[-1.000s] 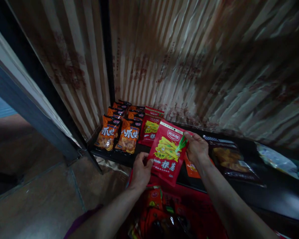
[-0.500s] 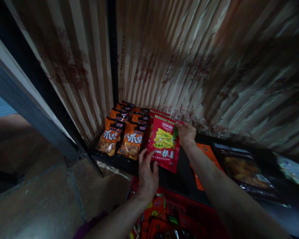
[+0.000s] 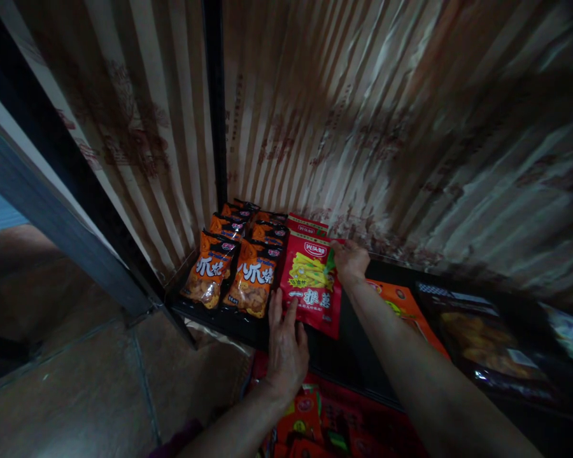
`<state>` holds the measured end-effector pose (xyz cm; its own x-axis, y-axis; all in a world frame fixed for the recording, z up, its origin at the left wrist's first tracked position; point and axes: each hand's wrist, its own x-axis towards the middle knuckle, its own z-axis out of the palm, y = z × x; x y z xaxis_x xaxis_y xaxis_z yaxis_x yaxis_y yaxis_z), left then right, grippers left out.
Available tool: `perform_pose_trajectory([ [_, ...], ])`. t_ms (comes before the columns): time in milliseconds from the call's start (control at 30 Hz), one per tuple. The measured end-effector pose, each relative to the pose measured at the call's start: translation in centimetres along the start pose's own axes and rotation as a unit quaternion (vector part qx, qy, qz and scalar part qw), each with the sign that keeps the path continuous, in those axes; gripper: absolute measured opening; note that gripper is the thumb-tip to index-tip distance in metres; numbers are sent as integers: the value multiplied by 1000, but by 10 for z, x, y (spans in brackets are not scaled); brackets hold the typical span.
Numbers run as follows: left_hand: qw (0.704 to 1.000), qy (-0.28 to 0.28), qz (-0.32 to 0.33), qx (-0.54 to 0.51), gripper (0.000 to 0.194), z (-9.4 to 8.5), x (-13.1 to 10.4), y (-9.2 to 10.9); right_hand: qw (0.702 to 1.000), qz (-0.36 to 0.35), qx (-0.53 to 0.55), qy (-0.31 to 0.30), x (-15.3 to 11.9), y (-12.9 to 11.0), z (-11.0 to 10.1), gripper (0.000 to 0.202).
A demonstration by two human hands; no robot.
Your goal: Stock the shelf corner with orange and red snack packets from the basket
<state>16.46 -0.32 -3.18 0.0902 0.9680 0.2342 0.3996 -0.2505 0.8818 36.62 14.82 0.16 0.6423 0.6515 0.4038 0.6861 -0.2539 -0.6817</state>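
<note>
A red snack bag (image 3: 312, 280) with yellow sticks printed on it lies on the black shelf (image 3: 353, 331), partly over another red bag (image 3: 309, 225) behind it. My right hand (image 3: 351, 261) is closed on its upper right edge, the fingertips partly hidden. At the lower left edge, my left hand (image 3: 288, 346) lies with its fingers stretched out, touching the bag. Just left of it stand two columns of orange-and-black snack bags, the front ones being a left bag (image 3: 209, 270) and a right bag (image 3: 252, 277).
Right of my right forearm lie an orange packet (image 3: 401, 302) and a dark bag with a clear window (image 3: 487, 337). Below the shelf are several red and orange packets (image 3: 302, 416). A metal post (image 3: 76, 191) rises at left; patterned, pleated sheeting (image 3: 286, 114) covers the back.
The red snack bag has shifted slightly left and settled lower, showing more of the red bag behind it. My right hand moved with it. The view has tilted a little.
</note>
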Motion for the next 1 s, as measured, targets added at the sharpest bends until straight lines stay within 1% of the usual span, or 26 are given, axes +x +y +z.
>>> perform_pose_trajectory([
  [100,1000,-10,18,18,57,0,-2,-2,1000,25,0,13,-2,-3,0,26],
  [233,997,-15,46,58,59,-1,-5,-2,1000,27,-12,10,-5,-10,-4,20],
  [333,991,-23,97,84,62,-2,-7,-1,999,25,-29,10,-8,-16,-7,19],
  [433,981,-58,155,102,59,-2,-6,-1,998,25,-49,7,-11,-19,-8,19],
  [500,978,-82,159,111,57,-2,-4,-1,998,22,-62,1,-13,-21,-9,20],
  [633,978,-104,128,128,58,-3,-3,2,997,11,-80,-18,-18,-28,-13,29],
  [667,978,-108,123,131,58,-4,-3,3,996,-8,-87,-18,-20,-31,-15,35],
  [733,977,-116,115,137,57,-5,-3,5,990,-85,-114,-11,-29,-40,-20,44],
  [800,977,-117,114,139,57,-6,-4,6,969,-192,-153,-16,-43,-49,-24,46],
  [867,977,-116,115,138,56,-6,-3,6,945,-265,-188,-49,-58,-57,-24,43],
  [933,978,-114,112,134,55,-6,-3,6,925,-296,-218,-95,-70,-61,-21,47],
  [1000,980,-114,108,126,56,-6,-3,6,913,-296,-245,-140,-77,-62,-15,53],
])
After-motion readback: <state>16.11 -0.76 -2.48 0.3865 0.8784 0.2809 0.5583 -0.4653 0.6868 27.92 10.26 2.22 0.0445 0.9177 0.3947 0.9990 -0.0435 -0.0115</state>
